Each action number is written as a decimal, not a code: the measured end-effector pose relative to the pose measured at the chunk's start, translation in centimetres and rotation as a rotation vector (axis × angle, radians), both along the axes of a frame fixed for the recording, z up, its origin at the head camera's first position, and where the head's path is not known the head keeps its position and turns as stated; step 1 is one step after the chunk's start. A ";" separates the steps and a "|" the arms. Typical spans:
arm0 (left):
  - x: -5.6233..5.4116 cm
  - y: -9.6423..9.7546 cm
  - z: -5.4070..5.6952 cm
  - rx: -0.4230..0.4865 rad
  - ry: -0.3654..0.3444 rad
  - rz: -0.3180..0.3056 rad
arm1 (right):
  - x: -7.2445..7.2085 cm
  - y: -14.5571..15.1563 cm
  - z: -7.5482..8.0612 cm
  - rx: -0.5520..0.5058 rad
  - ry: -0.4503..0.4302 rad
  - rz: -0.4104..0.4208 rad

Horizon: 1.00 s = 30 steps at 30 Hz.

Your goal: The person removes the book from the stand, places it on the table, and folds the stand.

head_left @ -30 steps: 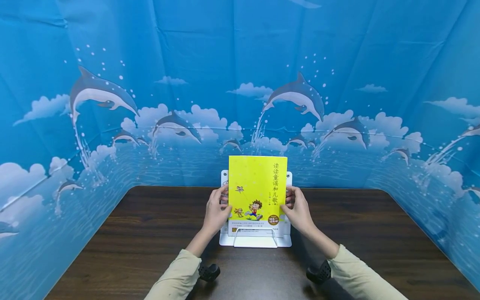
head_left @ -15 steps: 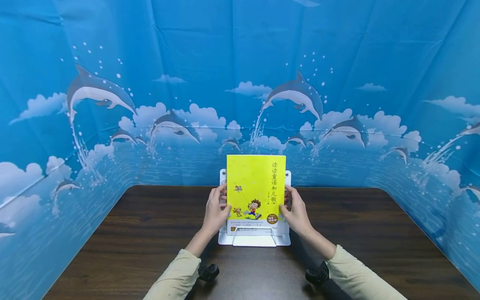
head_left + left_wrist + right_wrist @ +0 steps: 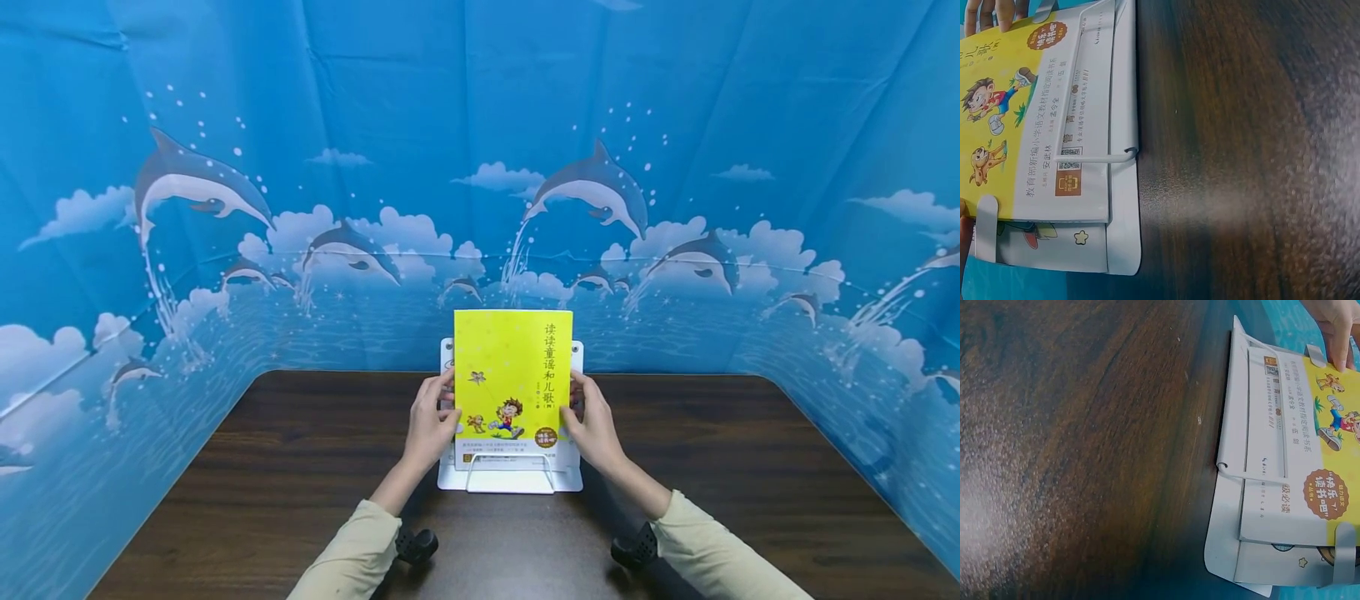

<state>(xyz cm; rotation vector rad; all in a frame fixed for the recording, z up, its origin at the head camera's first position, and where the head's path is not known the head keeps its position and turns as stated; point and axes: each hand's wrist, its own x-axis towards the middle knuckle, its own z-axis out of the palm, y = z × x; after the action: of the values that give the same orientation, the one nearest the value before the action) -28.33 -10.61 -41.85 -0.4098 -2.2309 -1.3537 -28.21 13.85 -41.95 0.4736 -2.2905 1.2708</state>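
Note:
A yellow children's book [image 3: 498,346] with Chinese characters and a cartoon boy stands upright, leaning back on a white book stand [image 3: 453,481]. My left hand [image 3: 429,427] grips the book's left edge, thumb in front and fingers toward the back. On the opposite edge my right hand [image 3: 596,425] holds it the same way. A white wire bar [image 3: 1091,159] crosses the front of the book's lower part. Metal clips show at the book's sides, one clip [image 3: 987,228] in the left wrist view, another clip [image 3: 1345,553] in the right. Most of the fingers are hidden behind.
The stand rests on a dark wood-grain table [image 3: 300,467], near its back edge. Behind it hangs a blue curtain [image 3: 420,125] printed with dolphins and clouds. Black devices are strapped at both wrists, below the pale sleeves [image 3: 360,542].
Both hands keep their places at the book's edges. The book and stand stay put; the head view shifts only slightly.

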 end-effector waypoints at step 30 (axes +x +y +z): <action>-0.7 0.6 4.1 0.037 0.142 -0.001 | -0.5 0.2 3.5 -0.079 0.123 -0.005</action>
<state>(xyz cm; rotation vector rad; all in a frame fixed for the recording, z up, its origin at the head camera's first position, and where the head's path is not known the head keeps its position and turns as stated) -29.00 -9.98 -37.78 -0.4787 -2.0873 -1.3219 -28.68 14.06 -38.46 0.5032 -2.1307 1.2878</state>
